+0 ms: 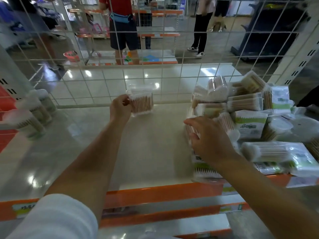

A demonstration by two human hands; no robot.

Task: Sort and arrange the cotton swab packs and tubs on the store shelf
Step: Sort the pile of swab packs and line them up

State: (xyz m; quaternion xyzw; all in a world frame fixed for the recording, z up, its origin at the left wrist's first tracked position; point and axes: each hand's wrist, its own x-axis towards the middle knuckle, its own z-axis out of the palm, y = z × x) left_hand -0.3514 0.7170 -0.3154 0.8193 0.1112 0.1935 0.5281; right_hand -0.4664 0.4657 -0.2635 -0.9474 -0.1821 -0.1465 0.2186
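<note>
Left hand (pixel 120 106): pinches a clear swab pack (pixel 141 104) by its left edge, held upright at the back of the shelf (pixel 151 152), close to the wire grid (pixel 103 83).
Pack axis: swab sticks stand roughly vertical, white tips at top; pack sits just right of the left hand.
Right hand (pixel 209 140): fingers curled over the near-left edge of the heap (pixel 241 114), touching a blurred clear pack (pixel 193 135); cannot tell if it truly grips it.
Heap: packs and tubs piled loose on the right side of the shelf, lying at mixed angles, most long axes running left-right.
Key relation: heap lies directly under and right of the right hand; bare shelf lies between the two hands, so the right hand is nearer the unsorted stock and the left nearer the placing spot.
Tubs (pixel 34 114): a few round ones grouped far left, blurred.
Judgement: the held pack looks about to be set down at the back; sorting is early, most stock unsorted.
Labels: green-and-white labels on several packs, a dark printed mark on one (pixel 248 125), not readable; shelf-edge tag (pixel 24 207) blurred. No brand legible.
</note>
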